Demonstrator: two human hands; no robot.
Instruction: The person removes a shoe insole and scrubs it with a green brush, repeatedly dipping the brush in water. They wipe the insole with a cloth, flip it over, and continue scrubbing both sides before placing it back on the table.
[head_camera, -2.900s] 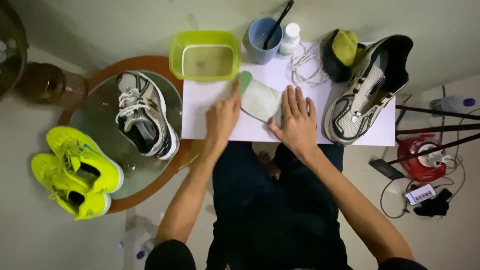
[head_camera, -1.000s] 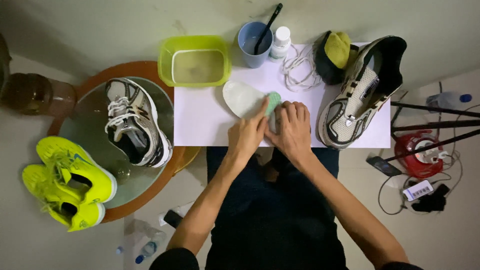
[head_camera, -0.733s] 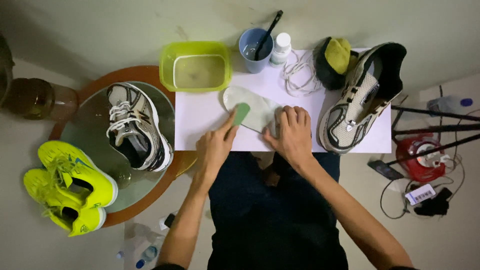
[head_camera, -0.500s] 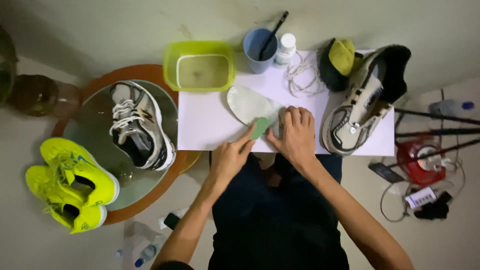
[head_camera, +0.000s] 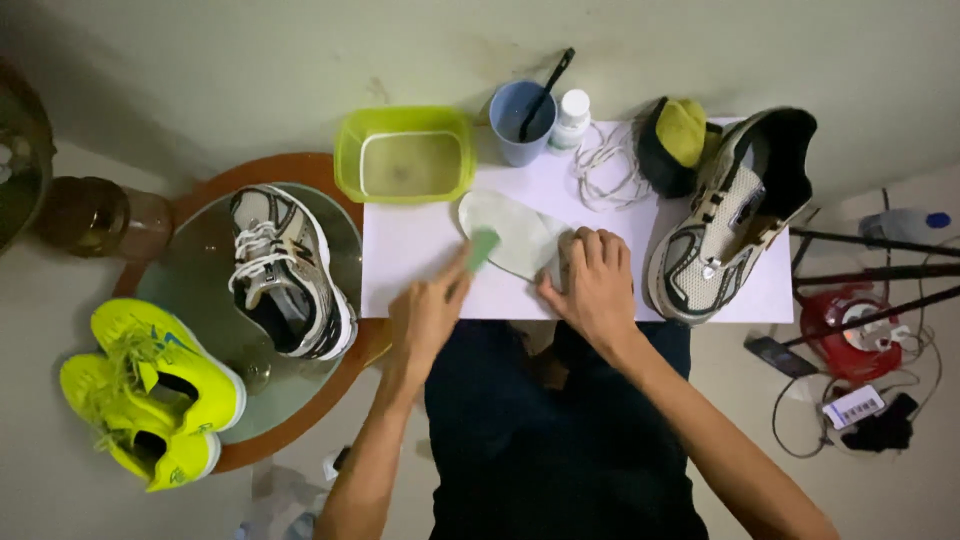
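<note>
A white shoe insole (head_camera: 508, 232) lies on a white sheet (head_camera: 420, 255) spread over a small table. My left hand (head_camera: 428, 312) holds a small green sponge (head_camera: 483, 246) against the insole's left edge. My right hand (head_camera: 594, 290) presses down on the insole's right end, fingers spread over it. A grey and white sneaker (head_camera: 730, 215) without laces lies at the right of the sheet. Loose white laces (head_camera: 603, 165) rest behind the insole.
A green tub of cloudy water (head_camera: 406, 158), a blue cup with a brush (head_camera: 524, 105) and a small white bottle (head_camera: 572, 115) stand at the back. The other grey sneaker (head_camera: 287, 270) sits on a round glass table (head_camera: 200, 250). Yellow sneakers (head_camera: 150, 385) lie on the floor at left. Cables and a red object (head_camera: 850, 335) are at right.
My left hand has rubbed the sponge back and forth over the insole, and now it is at the insole's left edge. My right hand has stayed on the insole.
</note>
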